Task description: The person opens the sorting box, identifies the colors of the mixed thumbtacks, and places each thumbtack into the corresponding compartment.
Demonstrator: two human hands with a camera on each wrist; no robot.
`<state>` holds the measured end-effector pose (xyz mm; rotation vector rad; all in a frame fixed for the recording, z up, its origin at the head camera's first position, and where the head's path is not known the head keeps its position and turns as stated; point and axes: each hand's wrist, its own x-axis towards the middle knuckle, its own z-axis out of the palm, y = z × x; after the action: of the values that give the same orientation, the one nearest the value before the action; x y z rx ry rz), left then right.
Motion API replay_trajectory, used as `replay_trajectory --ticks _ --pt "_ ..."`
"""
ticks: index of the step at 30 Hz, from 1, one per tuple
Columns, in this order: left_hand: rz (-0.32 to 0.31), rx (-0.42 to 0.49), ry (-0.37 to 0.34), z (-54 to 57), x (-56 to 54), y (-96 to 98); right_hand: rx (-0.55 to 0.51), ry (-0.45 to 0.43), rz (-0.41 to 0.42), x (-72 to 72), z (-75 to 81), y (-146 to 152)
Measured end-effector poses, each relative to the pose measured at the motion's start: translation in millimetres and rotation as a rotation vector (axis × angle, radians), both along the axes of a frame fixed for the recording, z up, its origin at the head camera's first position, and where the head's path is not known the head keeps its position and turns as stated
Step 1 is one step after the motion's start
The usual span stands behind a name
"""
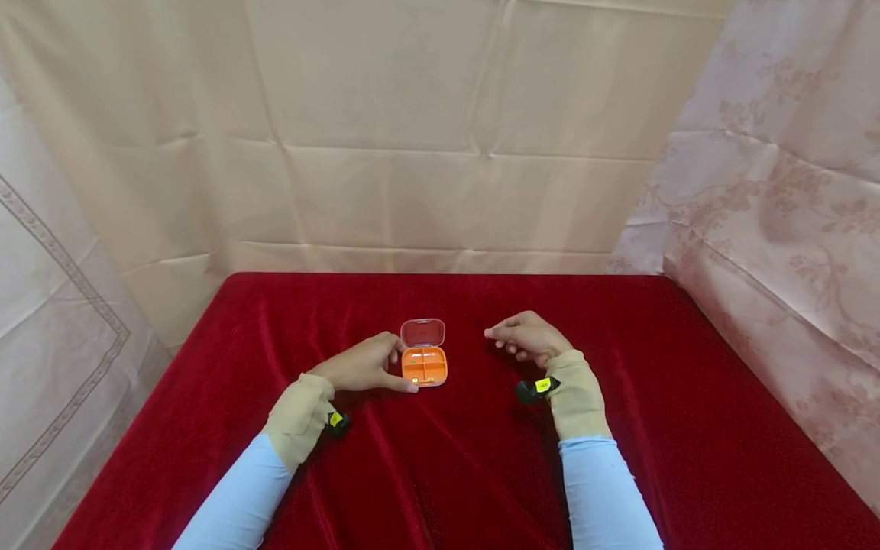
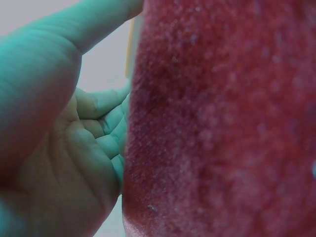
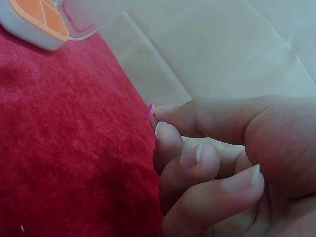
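Note:
A small orange pill box [image 1: 425, 365] with several compartments lies on the cloth, its clear lid [image 1: 422, 333] raised behind it. Tiny yellowish bits show in its front compartments. My left hand [image 1: 364, 363] holds the box from its left side, thumb at the front corner and fingers by the hinge. In the left wrist view, red cloth covers the fingertips. To the right of the box, my right hand [image 1: 528, 337] is apart from it. Its thumb and forefinger pinch a small pink disc-shaped piece [image 3: 149, 112], with the other fingers curled below.
Red velvet cloth [image 1: 440, 466] covers the table and has a few creases. A beige curtain [image 1: 385, 153] hangs behind the far edge. Patterned cloth [image 1: 791, 183] hangs at the right, and white cloth [image 1: 62, 305] at the left.

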<state>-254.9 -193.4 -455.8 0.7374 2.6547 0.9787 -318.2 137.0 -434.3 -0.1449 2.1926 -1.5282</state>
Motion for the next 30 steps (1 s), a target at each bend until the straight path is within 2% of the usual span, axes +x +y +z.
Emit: replay_trajectory --ticks 30 --pt "0.001 -0.014 0.007 1.0 0.5 0.4 0.066 0.022 0.046 5.6 3.5 -18.3"
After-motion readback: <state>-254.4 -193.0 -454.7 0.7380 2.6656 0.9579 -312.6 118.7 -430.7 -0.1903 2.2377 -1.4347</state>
